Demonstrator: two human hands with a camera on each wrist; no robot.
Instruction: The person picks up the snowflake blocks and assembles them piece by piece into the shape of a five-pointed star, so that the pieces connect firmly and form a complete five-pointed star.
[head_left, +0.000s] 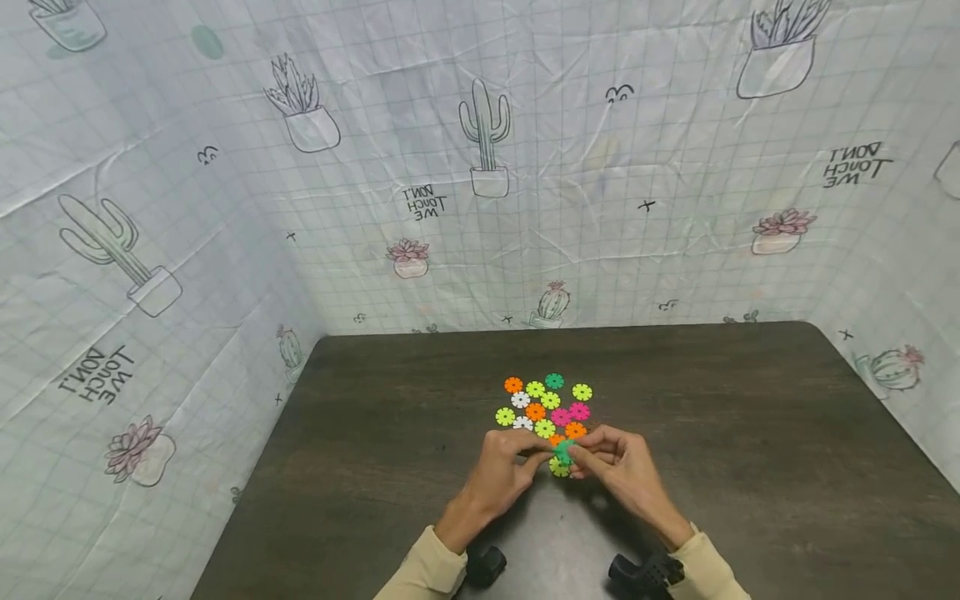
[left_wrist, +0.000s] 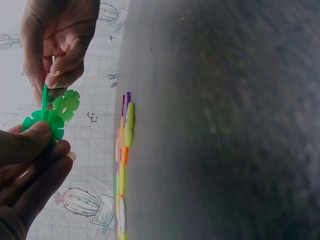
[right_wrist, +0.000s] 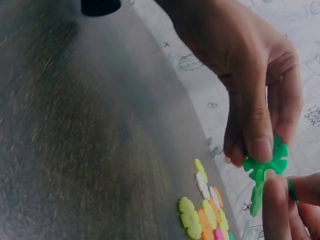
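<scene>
My left hand (head_left: 497, 471) pinches a green notched plastic snowflake disc (left_wrist: 44, 125) between thumb and fingers. Opposite it, my right hand (head_left: 624, 473) pinches another green disc (left_wrist: 44, 100), seen edge-on in the left wrist view and meeting the first disc at an angle. A lighter green disc (right_wrist: 257, 196) sticks out beside them in the right wrist view. The fingertips of both hands come close together around these pieces and partly hide where they meet. Below the hands in the head view lies a yellow-green disc (head_left: 558, 468).
Several flat discs lie loosely grouped on the dark table (head_left: 375, 467) just beyond the hands, among them an orange disc (head_left: 513, 385), a white disc (head_left: 520, 400) and a pink disc (head_left: 580, 411). A cactus-print cloth (head_left: 562, 167) hangs behind and along the sides.
</scene>
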